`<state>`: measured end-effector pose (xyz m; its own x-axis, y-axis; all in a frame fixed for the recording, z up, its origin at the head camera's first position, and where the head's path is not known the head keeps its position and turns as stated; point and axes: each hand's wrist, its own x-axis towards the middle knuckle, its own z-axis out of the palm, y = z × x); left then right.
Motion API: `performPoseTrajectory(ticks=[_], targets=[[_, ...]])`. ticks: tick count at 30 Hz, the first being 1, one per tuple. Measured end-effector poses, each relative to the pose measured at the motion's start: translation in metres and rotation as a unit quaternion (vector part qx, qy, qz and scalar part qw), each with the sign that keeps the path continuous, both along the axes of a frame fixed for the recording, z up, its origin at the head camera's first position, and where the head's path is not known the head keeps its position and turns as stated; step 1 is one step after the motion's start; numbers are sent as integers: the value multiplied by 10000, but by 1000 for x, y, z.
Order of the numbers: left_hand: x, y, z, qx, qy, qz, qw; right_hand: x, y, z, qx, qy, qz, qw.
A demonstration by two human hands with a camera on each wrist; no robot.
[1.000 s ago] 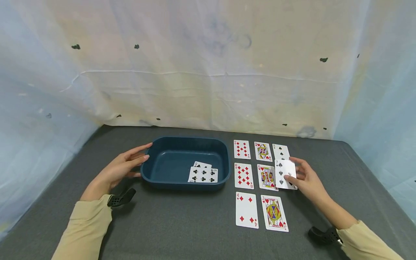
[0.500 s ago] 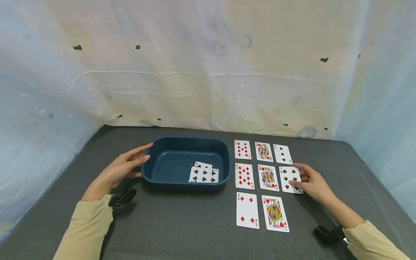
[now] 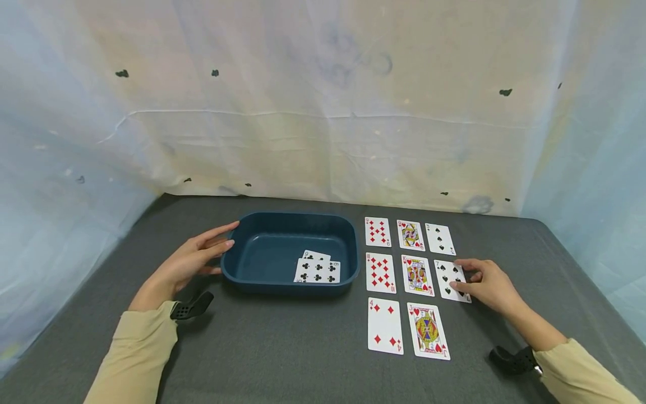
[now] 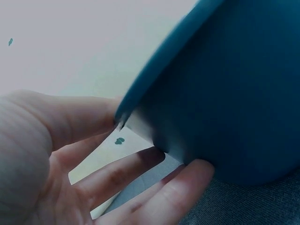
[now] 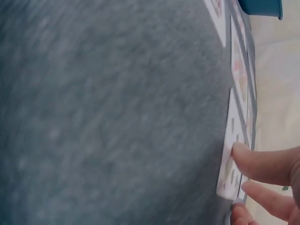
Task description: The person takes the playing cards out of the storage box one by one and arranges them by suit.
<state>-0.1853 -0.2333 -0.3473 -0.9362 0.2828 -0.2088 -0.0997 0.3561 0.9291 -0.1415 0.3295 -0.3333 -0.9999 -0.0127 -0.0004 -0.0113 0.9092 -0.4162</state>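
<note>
A seven of spades lies face up on the grey table at the right. My right hand holds it at its right side, the thumb on its face and the fingers by its edge; the right wrist view shows the thumb on the card. At the left end of a dark blue tray, my left hand touches the rim and outer wall with extended fingers. In the left wrist view the fingertips rest against the tray wall. Two club cards overlap inside the tray.
Left of the seven stand two columns of cards: nine, ten and four of diamonds, then queen, king and jack of hearts. A spade card lies behind the seven. A pale cloth hangs behind.
My right hand has brought the seven of spades right and toward me, off the cards it overlapped, and laid it flat, then turned it slightly. My left hand stays at the tray.
</note>
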Motion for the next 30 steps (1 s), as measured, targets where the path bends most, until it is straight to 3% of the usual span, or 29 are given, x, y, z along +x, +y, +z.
performPoseTrajectory(ticks=[6,14,30], targets=[[0,-1,-1,-7,16,-5,10000,-3,-12,9,-180,17,72,9998],[0,-1,-1,-39,-9,15,10000,-15,-47,29,-825,52,77,9965],[-1,1,-1,-21,-14,83,10000,-44,-132,38,-2294,43,568,9717]])
